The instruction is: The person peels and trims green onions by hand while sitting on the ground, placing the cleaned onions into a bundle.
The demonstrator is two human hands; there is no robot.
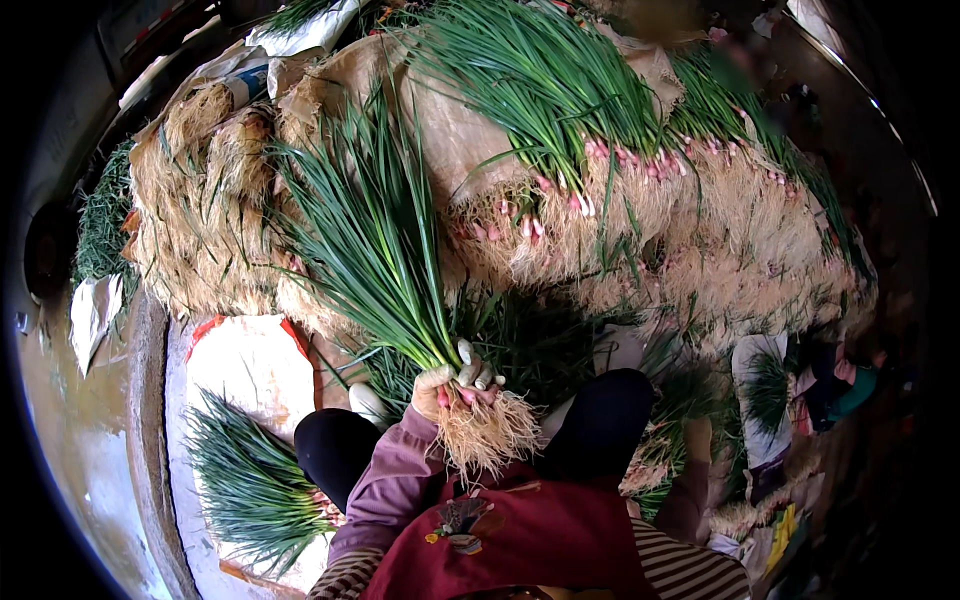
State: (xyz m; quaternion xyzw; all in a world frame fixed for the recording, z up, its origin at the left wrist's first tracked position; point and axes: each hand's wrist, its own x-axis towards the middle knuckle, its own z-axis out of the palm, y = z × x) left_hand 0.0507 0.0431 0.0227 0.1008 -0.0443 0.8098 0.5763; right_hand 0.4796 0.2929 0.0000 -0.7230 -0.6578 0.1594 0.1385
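My left hand [436, 392], in a mauve sleeve, is closed around a bunch of spring onions [385, 240] in front of my lap. Long green leaves fan up and away from the grip. Pinkish bulbs and a tuft of pale roots [490, 435] hang below it. Whitish coverings show on the fingertips. Out to the right, my right hand [697, 438] is low beside my knee, near loose spring onions [655, 465]. It is smeared and dim, so its fingers cannot be made out.
A large heap of spring onions [560, 90] with matted roots lies ahead on tan sacking [455, 140]. Another bunch [250, 485] rests on a white sack [250, 365] at left. A person [845, 390] sits at far right. A kerb [150, 430] runs along the left.
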